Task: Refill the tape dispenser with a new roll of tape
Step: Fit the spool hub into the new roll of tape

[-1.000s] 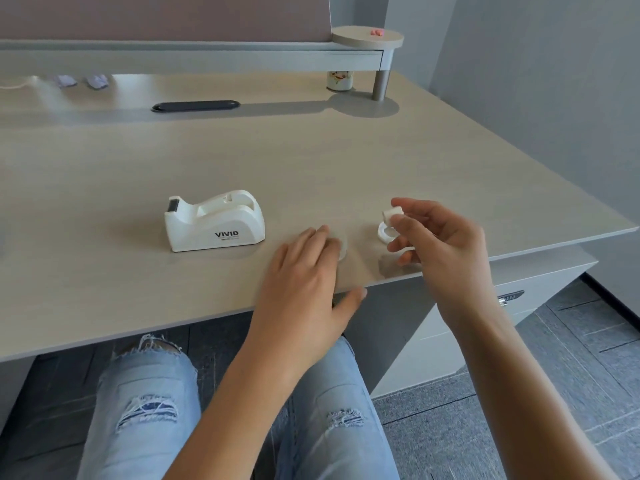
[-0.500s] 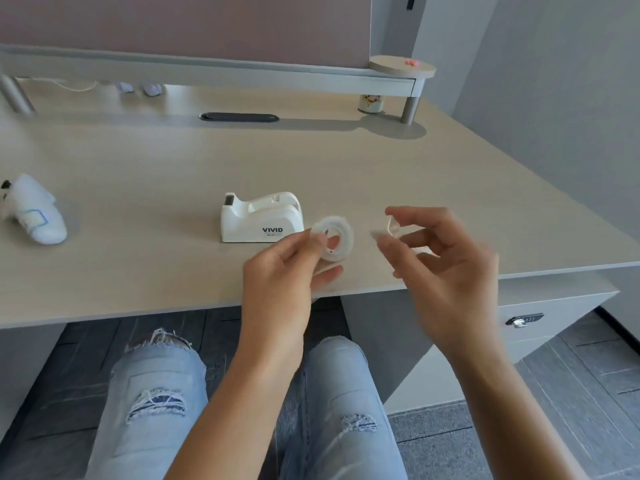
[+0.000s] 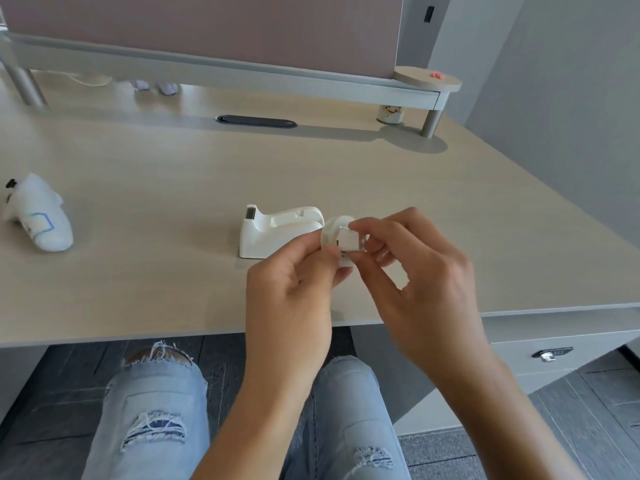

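Observation:
A white tape dispenser [image 3: 277, 230] stands on the desk [image 3: 173, 188], its roll cradle showing no roll. Just in front of its right end, my left hand [image 3: 291, 292] pinches a translucent tape roll [image 3: 330, 230] above the desk. My right hand [image 3: 412, 271] holds a small white plastic hub [image 3: 349, 241] pressed against the roll's centre hole. Fingers cover the roll's lower half and much of the hub, so how far the hub sits in the hole cannot be told.
A white wrapped object [image 3: 40, 216] lies at the desk's left edge. A raised shelf [image 3: 221, 71] spans the back, with a small jar [image 3: 389, 114] under its right end and a dark cable slot [image 3: 256, 121]. A locked drawer [image 3: 550, 353] sits under the desk at right.
My left hand lifted the tape roll off the desk. Both hands then came together, so the hub in my right hand now meets the roll's centre. The view shifted right and tilted down.

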The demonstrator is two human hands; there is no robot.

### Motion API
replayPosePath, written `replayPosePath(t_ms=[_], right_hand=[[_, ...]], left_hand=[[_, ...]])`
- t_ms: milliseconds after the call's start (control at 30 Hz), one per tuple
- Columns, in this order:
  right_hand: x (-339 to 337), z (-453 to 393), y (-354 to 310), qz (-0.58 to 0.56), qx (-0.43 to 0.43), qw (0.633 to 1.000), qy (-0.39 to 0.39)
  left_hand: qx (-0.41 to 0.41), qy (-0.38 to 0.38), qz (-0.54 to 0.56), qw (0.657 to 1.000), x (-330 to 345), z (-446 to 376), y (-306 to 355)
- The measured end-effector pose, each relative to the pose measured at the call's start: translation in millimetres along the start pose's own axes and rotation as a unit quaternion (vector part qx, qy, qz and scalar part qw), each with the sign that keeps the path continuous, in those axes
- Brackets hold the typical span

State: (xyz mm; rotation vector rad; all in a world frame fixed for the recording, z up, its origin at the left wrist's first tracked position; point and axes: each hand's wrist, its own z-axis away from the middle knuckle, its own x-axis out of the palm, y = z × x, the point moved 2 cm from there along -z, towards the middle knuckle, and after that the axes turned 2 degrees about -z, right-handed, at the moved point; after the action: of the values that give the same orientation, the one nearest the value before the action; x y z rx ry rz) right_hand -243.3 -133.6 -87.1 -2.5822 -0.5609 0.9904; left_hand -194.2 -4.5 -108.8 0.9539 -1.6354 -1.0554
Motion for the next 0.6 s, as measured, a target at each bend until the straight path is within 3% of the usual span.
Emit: replayPosePath(t_ms=[167, 467, 600], right_hand=[[-2, -7, 1, 0.036, -0.032, 0.998, -0.05], [5, -11, 10, 0.066, -0.046, 0.992, -0.096], [6, -7, 14, 0.043, -0.05, 0.995, -0.072]], left_hand=[[0.037, 0.008, -0.101, 0.994, -4, -1, -2], [0.011, 0.017, -0.13, 0.991, -8, -7, -5], [0.014, 0.007, -0.111, 0.994, -9, -13, -5]])
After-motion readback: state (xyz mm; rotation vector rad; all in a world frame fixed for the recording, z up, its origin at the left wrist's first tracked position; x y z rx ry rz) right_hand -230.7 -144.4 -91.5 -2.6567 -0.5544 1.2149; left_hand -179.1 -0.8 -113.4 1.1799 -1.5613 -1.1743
